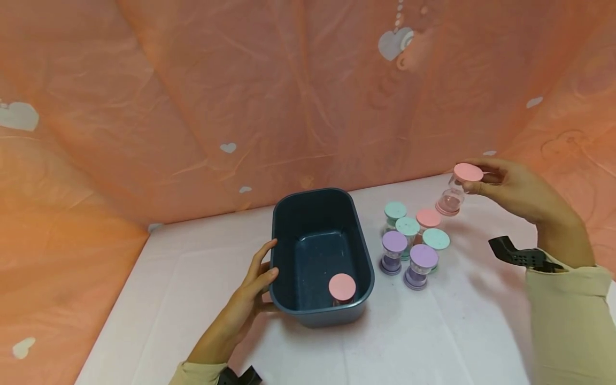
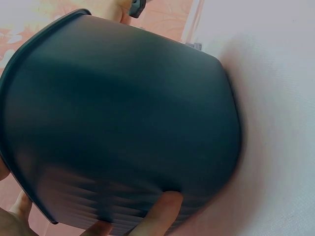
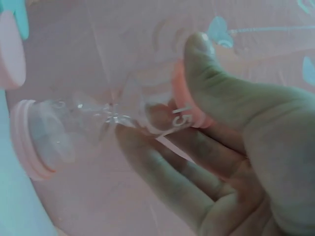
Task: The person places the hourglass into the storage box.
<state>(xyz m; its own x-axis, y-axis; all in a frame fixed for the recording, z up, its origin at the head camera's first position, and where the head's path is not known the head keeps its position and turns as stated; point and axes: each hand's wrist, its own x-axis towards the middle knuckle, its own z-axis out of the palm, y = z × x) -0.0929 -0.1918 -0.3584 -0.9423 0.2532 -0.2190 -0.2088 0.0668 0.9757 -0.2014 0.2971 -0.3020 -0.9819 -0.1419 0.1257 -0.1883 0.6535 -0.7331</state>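
R hand (image 1: 512, 184) pinches a pink-capped sand timer (image 1: 451, 199) near its upper cap, thumb on one side, fingers on the other; timer is tilted, its lower end pointing down-left, w/ "15" marked on the clear glass. L hand (image 1: 250, 289) is fairly wide, digits spread and set against the outer L side of the dark bin (image 1: 320, 318); ribbed wall shows under the fingertips in the L wrist view. One pink-topped timer (image 1: 342, 287) stands inside the bin, near R corner. Just R of the bin, a group of six timers stands upright on the white table (image 1: 192, 321): 3 mint-topped timers (image 1: 436, 239), 1 pink timer (image 1: 428, 217) btwn mint tops, and 2 purple timers (image 1: 424, 256) at the near side. Held timer is beyond and R of this group. Each wrist carries a black mount (image 1: 526, 258); sleeves (image 1: 568, 315) are beige. Orange-pink sheet (image 1: 240, 96) w/ pale hearts hangs behind.
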